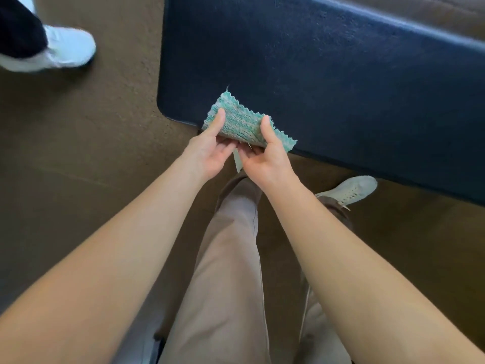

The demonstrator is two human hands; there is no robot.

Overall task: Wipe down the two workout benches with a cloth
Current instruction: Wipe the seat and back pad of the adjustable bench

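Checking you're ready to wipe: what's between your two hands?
The green cloth spans the gap, pinched by the left hand and right hand, over the bench corner; head view.

Gym or fitness room, by the look of it. Main evidence is the bench point(328, 74) at top right: a long dark navy padded slab with a grained vinyl-type cover, rounded corner and thick rolled edge, so it's a workout bench pad, not ordinary seating. The floor point(78, 153) is plain brown, matte and slightly textured, one continuous surface with a faint seam line. Could be rubber or low-pile sports flooring, can't tell which. Footwear fits: the wearer's pale lace-up sneaker point(351, 190) is just beside the bench. A second person at top left wears a white trainer point(68, 48) and dark trousers point(18, 24).
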